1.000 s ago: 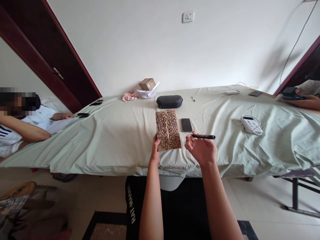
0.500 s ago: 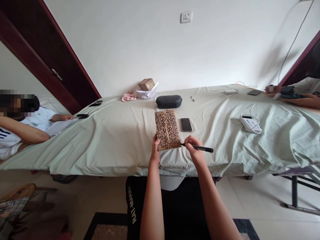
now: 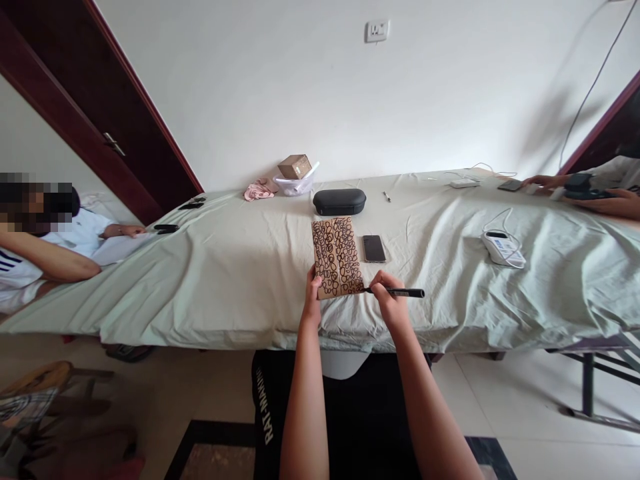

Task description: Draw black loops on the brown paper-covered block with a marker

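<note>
- Since a second ago the right hand [image 3: 391, 303] has come down from the air to the lower right corner of the brown card [image 3: 337, 257], bringing the black pen [image 3: 400, 292] with it; the card lies where it lay.
- Right fingers are closed around the pen, whose tip meets the card's bottom right corner while the barrel points off to the right, nearly level.
- Left hand [image 3: 313, 300] pinches the card's lower left corner, thumb on top, pressing it to the pale green sheet [image 3: 225, 273] near the table's front edge.
- Black loops cover the card's face in columns.
- Just right of the card lies a dark phone [image 3: 373, 248], flat, not touching it.
- Behind the card sits a black oval case [image 3: 339, 201].
- Farther right rests a white device [image 3: 501, 248] with its cable.
- One person leans on the table's left end, and another person's hands rest at the far right end.
</note>
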